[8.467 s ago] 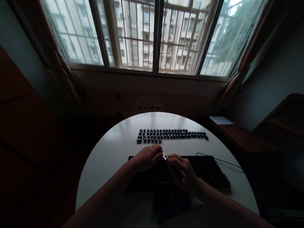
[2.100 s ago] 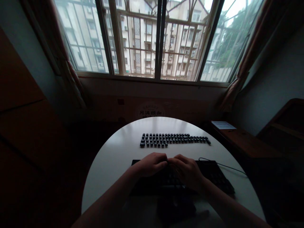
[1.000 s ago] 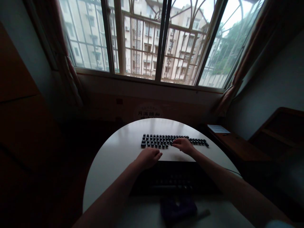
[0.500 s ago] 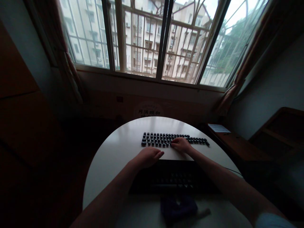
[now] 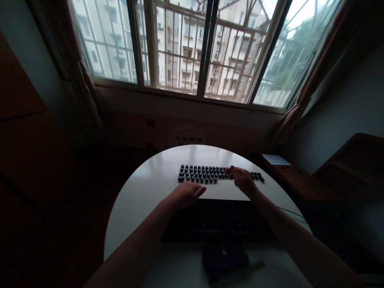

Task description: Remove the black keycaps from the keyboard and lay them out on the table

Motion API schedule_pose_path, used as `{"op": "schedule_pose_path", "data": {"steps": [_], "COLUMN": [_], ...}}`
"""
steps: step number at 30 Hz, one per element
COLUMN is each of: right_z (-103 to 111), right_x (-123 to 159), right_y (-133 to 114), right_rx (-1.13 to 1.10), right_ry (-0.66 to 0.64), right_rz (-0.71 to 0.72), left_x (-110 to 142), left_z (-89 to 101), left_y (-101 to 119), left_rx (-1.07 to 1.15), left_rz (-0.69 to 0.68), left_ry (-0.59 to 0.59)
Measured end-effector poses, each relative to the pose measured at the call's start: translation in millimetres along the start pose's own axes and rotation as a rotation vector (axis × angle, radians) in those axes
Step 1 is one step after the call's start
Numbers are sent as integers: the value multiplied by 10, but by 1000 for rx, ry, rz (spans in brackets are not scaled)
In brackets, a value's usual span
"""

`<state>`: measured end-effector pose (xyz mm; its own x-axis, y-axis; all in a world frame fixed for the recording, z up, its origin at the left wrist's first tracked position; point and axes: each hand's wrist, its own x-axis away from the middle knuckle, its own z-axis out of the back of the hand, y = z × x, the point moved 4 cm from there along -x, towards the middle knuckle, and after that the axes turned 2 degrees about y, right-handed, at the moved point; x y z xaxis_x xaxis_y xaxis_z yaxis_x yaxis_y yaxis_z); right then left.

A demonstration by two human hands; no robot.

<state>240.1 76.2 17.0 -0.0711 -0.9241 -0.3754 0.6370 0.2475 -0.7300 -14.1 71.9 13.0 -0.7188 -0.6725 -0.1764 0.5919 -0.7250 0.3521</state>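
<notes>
Rows of loose black keycaps [image 5: 198,173] lie on the white round table [image 5: 144,188]. Over the right part of these rows is my right hand [image 5: 241,180], its fingers drawn together at the tips; anything between them is too small and dark to make out. My left hand [image 5: 189,193] sits just in front of the rows at their left part, with its fingers curled in and the thumb pointing right. Whatever it may hold is hidden. Between my forearms lies a dark keyboard [image 5: 219,224], its details lost in shadow.
Nearer to me are a dark purple thing [image 5: 223,260] and a small strip-like thing [image 5: 256,266], both blurred. A thin cable [image 5: 291,213] runs off to the right. Beyond the table are a wooden cabinet [image 5: 303,184] with a paper [image 5: 275,159] and a barred window [image 5: 207,60].
My right hand has moved right and slightly away from me, from the end of the front keycap row to the rows farther back. My left hand stays nearly in place.
</notes>
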Motion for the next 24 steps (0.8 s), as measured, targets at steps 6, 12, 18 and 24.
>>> {"op": "schedule_pose_path", "data": {"steps": [6,12,18,24], "right_z": [175,-116,-290,-417], "right_x": [678,969,1009,1096], "right_y": [-245,-463,-286,-256], "right_rx": [-439,-619,-790,-761], "right_ry": [-92,-433,-357,-346], "right_rz": [-190,-230,-331,-289], "left_x": [0,-5,6,49], "left_z": [24,-11,9,24], "left_y": [60,75,98,300], "left_rx": [-18,-58,-63,-9], "left_rz": [15,28,24,-45], "left_ry": [-35,-51,-66,-161]}}
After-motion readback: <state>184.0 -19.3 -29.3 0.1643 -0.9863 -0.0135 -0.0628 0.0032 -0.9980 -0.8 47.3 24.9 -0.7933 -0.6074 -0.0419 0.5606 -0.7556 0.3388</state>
